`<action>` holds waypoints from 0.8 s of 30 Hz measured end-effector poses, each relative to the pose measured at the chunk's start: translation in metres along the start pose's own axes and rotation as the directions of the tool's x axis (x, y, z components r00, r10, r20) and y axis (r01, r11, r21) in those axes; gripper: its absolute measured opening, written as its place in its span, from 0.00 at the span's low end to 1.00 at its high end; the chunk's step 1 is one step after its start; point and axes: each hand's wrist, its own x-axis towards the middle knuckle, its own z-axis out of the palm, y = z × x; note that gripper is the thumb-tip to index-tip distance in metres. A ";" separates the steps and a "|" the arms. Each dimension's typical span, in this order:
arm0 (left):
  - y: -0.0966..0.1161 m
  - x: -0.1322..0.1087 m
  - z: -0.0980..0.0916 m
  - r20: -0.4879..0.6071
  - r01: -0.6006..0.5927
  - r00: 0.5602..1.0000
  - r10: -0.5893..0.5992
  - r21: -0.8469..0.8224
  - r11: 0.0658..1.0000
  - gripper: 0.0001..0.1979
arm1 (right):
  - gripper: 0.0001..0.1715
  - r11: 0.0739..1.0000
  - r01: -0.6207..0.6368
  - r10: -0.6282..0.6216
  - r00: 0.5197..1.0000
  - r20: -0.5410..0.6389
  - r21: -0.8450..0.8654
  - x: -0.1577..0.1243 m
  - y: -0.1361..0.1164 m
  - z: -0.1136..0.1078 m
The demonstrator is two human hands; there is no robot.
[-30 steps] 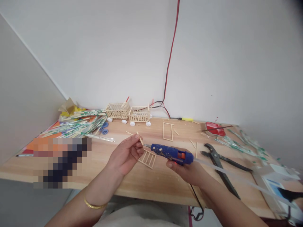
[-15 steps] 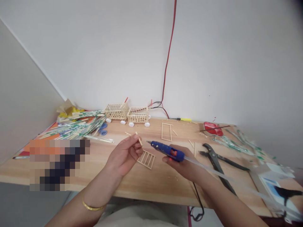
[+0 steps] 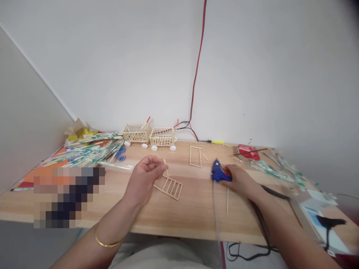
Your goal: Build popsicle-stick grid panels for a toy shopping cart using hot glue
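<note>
On the light wooden table (image 3: 196, 211), the left hand (image 3: 144, 179) pinches a short thin wooden stick (image 3: 165, 169) right beside the little ladder-shaped stick frame (image 3: 169, 186), while the right hand (image 3: 242, 180) curls around the blue glue gun (image 3: 218, 174) resting on the wood. It seems best to hold the stick by one end and lay it straight. Bare wood lies between the hands, but the table's front edge is close.

Two stick carts (image 3: 161, 137), rectangular stick frame (image 3: 190, 156), red cable (image 3: 196, 71), wooden table (image 3: 185, 213)
</note>
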 end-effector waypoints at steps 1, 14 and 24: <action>0.000 0.001 0.000 0.011 0.014 1.000 -0.014 0.001 1.000 0.14 | 0.20 0.999 0.045 -0.045 0.998 -0.046 -0.003 -0.002 -0.004 -0.005; -0.016 -0.009 0.007 0.278 0.534 0.841 -0.464 -0.294 0.792 0.09 | 0.07 0.506 0.856 -0.738 0.493 -0.461 0.107 -0.001 -0.153 -0.041; -0.030 -0.028 -0.010 0.179 0.537 0.843 -0.508 -0.349 0.768 0.17 | 0.04 0.403 0.913 -0.849 0.397 -0.348 0.058 0.004 -0.167 -0.017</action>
